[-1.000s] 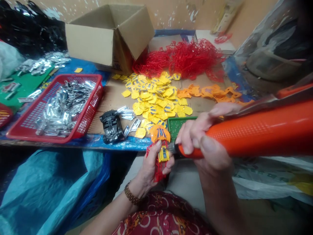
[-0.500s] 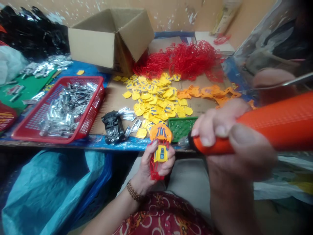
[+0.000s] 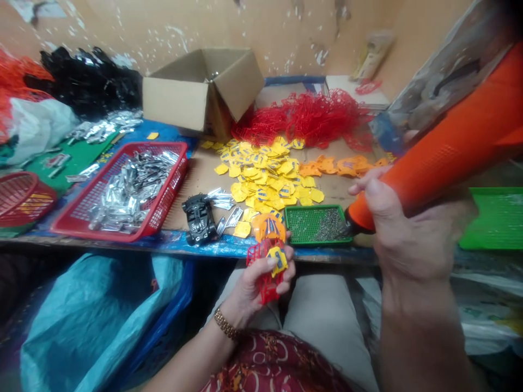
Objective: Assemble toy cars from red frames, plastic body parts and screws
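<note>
My left hand [image 3: 261, 277] is closed around a toy car body [image 3: 269, 228] above my lap, made up of a red frame, an orange front piece and a yellow panel [image 3: 279, 261]. My thumb presses on the yellow panel. In my right hand [image 3: 408, 228] is an orange electric screwdriver [image 3: 445, 147], tilted so its tip points down and left. That tip reaches the right end of a small green tray [image 3: 294, 227] of tiny screws [image 3: 332, 224]; whether it touches a screw cannot be made out.
A red basket [image 3: 69, 228] of shiny silver parts stands at left, beside a black car chassis [image 3: 199, 219]. Yellow panels [image 3: 265, 174] lie heaped mid-table, with orange pieces [image 3: 347, 166], red frames [image 3: 302, 117] and a cardboard box [image 3: 175, 103] behind. A blue bag [image 3: 81, 316] hangs below the edge.
The screwdriver has moved right and tilted more steeply, its tip now at the screw tray. The yellow panel sits at a different angle on the red frame. The whole view has shifted slightly.
</note>
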Tool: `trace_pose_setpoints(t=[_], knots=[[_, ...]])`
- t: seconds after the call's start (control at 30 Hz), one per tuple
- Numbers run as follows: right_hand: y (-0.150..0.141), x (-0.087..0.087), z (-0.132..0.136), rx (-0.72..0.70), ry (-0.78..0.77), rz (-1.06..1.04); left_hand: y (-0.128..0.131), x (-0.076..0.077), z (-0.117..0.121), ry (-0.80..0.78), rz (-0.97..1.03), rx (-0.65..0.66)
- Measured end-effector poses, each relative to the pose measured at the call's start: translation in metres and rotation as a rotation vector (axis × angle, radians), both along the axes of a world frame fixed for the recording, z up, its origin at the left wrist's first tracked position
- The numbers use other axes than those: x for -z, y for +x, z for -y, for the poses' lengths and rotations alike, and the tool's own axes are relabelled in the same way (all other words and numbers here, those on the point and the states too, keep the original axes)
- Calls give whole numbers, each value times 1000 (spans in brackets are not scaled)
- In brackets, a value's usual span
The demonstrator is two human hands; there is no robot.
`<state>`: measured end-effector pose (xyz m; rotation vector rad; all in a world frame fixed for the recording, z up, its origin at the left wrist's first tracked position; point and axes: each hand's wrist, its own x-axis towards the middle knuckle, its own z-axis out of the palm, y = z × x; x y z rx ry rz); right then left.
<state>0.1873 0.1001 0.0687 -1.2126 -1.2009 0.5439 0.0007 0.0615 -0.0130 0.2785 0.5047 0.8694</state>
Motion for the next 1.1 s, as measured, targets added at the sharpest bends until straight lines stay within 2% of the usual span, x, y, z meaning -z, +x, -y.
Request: trace_pose_setpoints(t=[0.07,0.17,0.3,0.37,0.43,0.5,0.63,0.77,0.93,1.1], knots=[[4,0,0,88,43,114,2,-1,0,4,-84,-13],[9,12,4,82,43,141,6,0,3,30,-177,-24],[3,36,25,119,-102,89,12,4,7,48,-308,-73],[-10,46,42,27,-256,63,13,2,8,88,-415,-124],[-27,53,58,-162,-435,41,15,-3,7,202,-494,-177],[-42,59,70,-299,-506,-33,16,-8,6,346,-544,-202],[-56,65,76,-403,-445,-230,17,-14,11,557,-673,-213],[-58,64,79,-500,-395,-394,17,-19,22,643,-728,-214],[-62,70,97,-453,-421,-550,16,-32,39,650,-660,-211],[-66,84,113,-386,-404,-679,4,-37,63,847,-792,-126]])
